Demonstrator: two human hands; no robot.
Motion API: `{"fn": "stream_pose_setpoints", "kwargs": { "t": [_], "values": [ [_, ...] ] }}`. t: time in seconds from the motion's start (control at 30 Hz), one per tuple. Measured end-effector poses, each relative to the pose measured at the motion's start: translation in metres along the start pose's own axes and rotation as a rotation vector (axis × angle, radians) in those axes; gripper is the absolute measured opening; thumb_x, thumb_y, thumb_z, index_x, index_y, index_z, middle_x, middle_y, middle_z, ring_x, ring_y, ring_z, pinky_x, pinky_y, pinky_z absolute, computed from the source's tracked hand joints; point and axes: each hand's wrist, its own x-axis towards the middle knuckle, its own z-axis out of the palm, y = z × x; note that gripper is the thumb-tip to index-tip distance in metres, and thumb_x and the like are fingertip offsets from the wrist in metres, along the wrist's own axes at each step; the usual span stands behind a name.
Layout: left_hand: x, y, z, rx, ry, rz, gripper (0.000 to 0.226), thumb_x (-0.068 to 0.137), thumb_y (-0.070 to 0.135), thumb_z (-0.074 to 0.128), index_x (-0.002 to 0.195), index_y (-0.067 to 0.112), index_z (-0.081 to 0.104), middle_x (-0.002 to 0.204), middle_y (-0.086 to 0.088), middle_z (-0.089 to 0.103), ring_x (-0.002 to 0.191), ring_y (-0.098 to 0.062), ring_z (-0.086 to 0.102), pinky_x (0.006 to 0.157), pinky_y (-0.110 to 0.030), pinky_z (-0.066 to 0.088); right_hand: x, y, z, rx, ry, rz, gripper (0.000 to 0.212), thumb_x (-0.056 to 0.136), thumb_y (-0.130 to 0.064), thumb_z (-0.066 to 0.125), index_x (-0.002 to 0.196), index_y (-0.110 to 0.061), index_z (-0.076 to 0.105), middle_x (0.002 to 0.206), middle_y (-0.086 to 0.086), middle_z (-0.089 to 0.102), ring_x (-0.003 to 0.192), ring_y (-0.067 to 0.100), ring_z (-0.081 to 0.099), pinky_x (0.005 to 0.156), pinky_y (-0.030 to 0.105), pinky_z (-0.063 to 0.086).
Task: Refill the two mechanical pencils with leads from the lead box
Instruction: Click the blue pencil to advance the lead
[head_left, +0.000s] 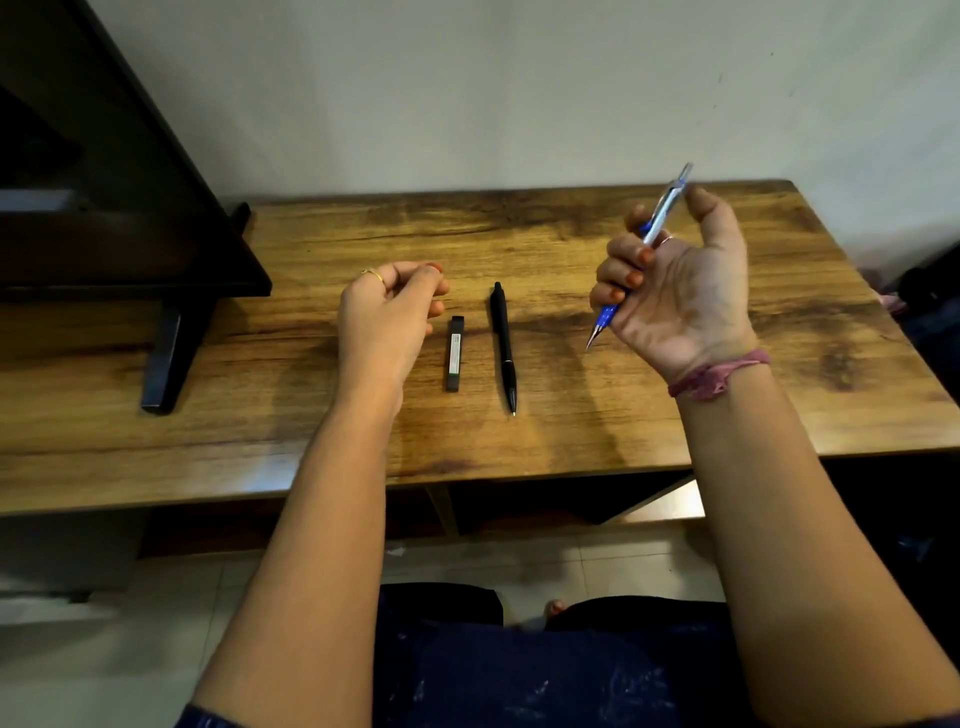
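Observation:
My right hand (675, 291) is raised above the wooden desk (675, 415), wrapped around a blue and silver mechanical pencil (664, 208) with its tip pointing down toward me and my thumb near its top end. A black mechanical pencil (503, 343) lies on the desk, tip toward me. Just left of it lies the slim dark lead box (455, 353). My left hand (387, 312) hovers left of the box with fingertips pinched together; whether something small sits between them is too fine to tell.
A dark monitor (104, 182) on a black stand (166, 358) fills the desk's left side. A pale wall (467, 93) runs behind the desk. My lap and tiled floor lie below the desk's near edge.

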Motion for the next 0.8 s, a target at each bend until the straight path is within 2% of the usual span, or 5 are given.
{"fn": "stream_pose_setpoints", "kwargs": {
  "t": [0.07, 0.17, 0.43, 0.8],
  "values": [
    [0.0, -0.001, 0.0, -0.002, 0.003, -0.002, 0.012, 0.093, 0.023, 0.057, 0.097, 0.023, 0.069, 0.091, 0.008, 0.073, 0.083, -0.005, 0.065, 0.072, -0.022, 0.053, -0.004, -0.004, 0.0, 0.066, -0.041, -0.005, 0.053, 0.086, -0.068, 0.035, 0.066, -0.021, 0.047, 0.053, -0.008, 0.028, 0.05, 0.01, 0.021, 0.05, 0.025, 0.018],
    [0.0, -0.001, 0.0, -0.006, 0.001, -0.003, 0.012, 0.093, 0.023, 0.057, 0.097, 0.022, 0.069, 0.091, 0.007, 0.073, 0.083, -0.005, 0.065, 0.072, -0.021, 0.053, -0.01, -0.009, 0.004, 0.109, -0.039, -0.024, 0.06, 0.082, -0.076, 0.035, 0.058, -0.021, 0.037, 0.052, -0.008, 0.018, 0.049, 0.011, 0.012, 0.05, 0.026, 0.011],
    [-0.001, -0.002, 0.001, -0.019, -0.008, 0.003, 0.011, 0.092, 0.023, 0.057, 0.093, 0.024, 0.068, 0.087, 0.009, 0.072, 0.078, -0.003, 0.064, 0.069, -0.021, 0.051, -0.018, -0.017, 0.006, 0.129, 0.02, -0.057, 0.058, 0.079, -0.075, 0.033, 0.055, -0.023, 0.022, 0.049, -0.007, 0.01, 0.045, 0.011, 0.006, 0.047, 0.025, 0.005],
    [0.0, -0.001, 0.0, -0.008, -0.006, 0.003, 0.012, 0.093, 0.023, 0.057, 0.097, 0.023, 0.069, 0.09, 0.008, 0.072, 0.082, -0.005, 0.065, 0.069, -0.021, 0.051, -0.02, -0.017, 0.009, 0.128, 0.029, -0.086, 0.059, 0.081, -0.073, 0.032, 0.051, -0.023, 0.022, 0.048, -0.008, 0.01, 0.044, 0.011, 0.007, 0.048, 0.024, 0.005]
  ]
}}
